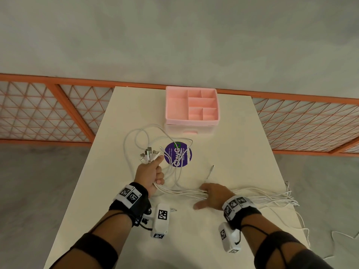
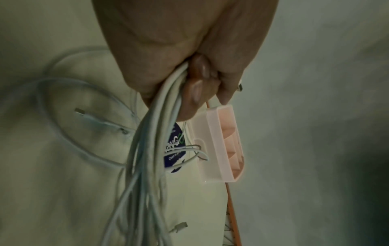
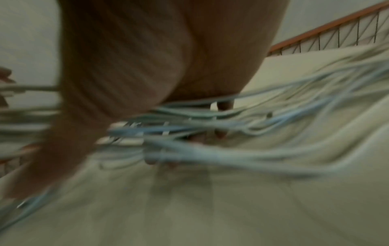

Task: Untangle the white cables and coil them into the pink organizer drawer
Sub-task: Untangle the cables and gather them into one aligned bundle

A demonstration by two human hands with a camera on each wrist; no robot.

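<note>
My left hand (image 1: 158,171) grips a bundle of white cables (image 1: 180,192) in its fist, thumb lying along them. Their USB plugs (image 1: 148,154) fan out above the fist. The left wrist view shows the fingers (image 2: 195,89) curled round the strands (image 2: 151,149). My right hand (image 1: 206,195) lies on the same strands farther right, thumb spread out. In the blurred right wrist view, fingertips (image 3: 224,104) show among the cables (image 3: 210,126). The pink organizer (image 1: 192,105) stands at the table's far edge, its lower drawer (image 1: 189,131) pushed in.
Cable loops (image 1: 139,136) lie between my left hand and the organizer, crossing a purple round sticker (image 1: 177,154). One loose plug end (image 1: 210,171) lies mid-table. The strands trail off the table's right edge (image 1: 287,199). An orange mesh fence (image 1: 58,105) runs behind the white table (image 1: 242,142).
</note>
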